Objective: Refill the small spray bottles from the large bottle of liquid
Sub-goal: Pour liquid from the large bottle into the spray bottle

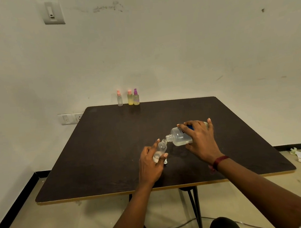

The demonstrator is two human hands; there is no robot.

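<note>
The dark bench (pixel 113 152) carries everything. Over its middle, toward the near edge, the big bottle (pixel 179 136) is tipped almost flat in the air, its open neck pointing left and clear liquid pooled along its lower side. The right hand (pixel 200 140) grips it from above, fingers and thumb curled round the body. The left hand (pixel 150 164) holds the small bottle (pixel 160 149), uncapped and leaning right, with fingers wrapped round its lower half. The two mouths are touching or nearly so; I cannot tell which. The small bottle looks mostly empty.

Pouring is the step in hand, and early, I judge. The next move calls for a slow further tilt with the mouths aligned, then levelling off before overflow.

Three capped sprays (pixel 130 98) stand at the far edge. A small white piece (pixel 165 161), perhaps the spray top, lies by the left fingers.
</note>
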